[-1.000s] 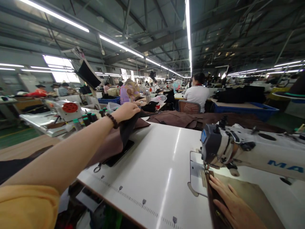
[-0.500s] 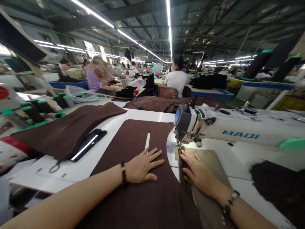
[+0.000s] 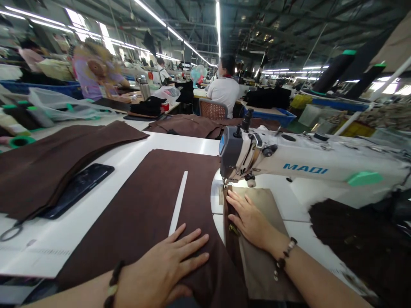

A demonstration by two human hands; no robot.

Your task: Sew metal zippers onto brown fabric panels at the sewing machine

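Fabric edge (image 3: 226,209) | right hand (image 3: 248,220) beside needle (image 3: 225,183) | left hand (image 3: 160,265) flat (both open)

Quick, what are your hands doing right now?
Left hand: open, flat on brown cloth.
Right hand: open, flat on tan cloth by the sewing machine.

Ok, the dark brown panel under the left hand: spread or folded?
Spread flat: the dark brown panel lies open on the white sewing table, with the left hand pressing it palm-down, fingers splayed.
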